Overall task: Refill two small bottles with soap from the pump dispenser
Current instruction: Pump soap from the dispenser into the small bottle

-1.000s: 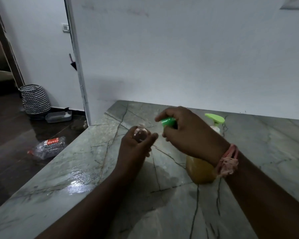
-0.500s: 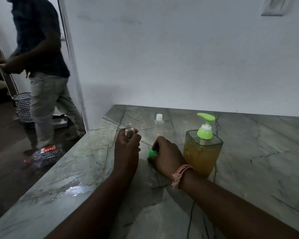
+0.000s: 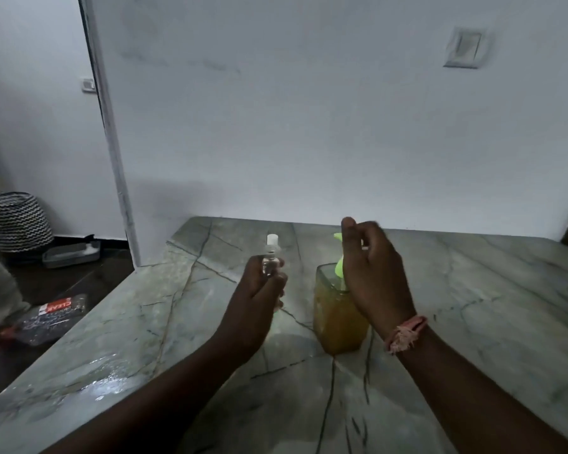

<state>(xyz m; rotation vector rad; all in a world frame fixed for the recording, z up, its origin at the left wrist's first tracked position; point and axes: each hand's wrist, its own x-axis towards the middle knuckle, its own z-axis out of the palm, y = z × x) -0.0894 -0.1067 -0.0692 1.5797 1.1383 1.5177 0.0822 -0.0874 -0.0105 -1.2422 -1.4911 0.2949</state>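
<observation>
Gripped upright in the left hand [image 3: 259,299], one small clear bottle [image 3: 268,267] sits mid-frame; right hand [image 3: 373,273] hovers loosely curled, holding nothing, over one pump dispenser [image 3: 336,319] — second capped bottle [image 3: 272,241] behind, counter [image 3: 473,322] edge left.

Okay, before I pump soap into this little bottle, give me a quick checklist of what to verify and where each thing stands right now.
1. Small bottle held in left hand: ok, fingers grip it upright.
2. Bottle cap off: ok, the neck looks open.
3. Bottle mouth under the pump spout: not ok, bottle is off to the spout's left.
4. Right hand on the pump: not ok, it hovers beside the green pump, fingers loosely curled.
5. Pump dispenser has soap: ok, amber liquid fills it.
6. Second bottle ready: cannot tell, it stands behind with white cap on.
</observation>
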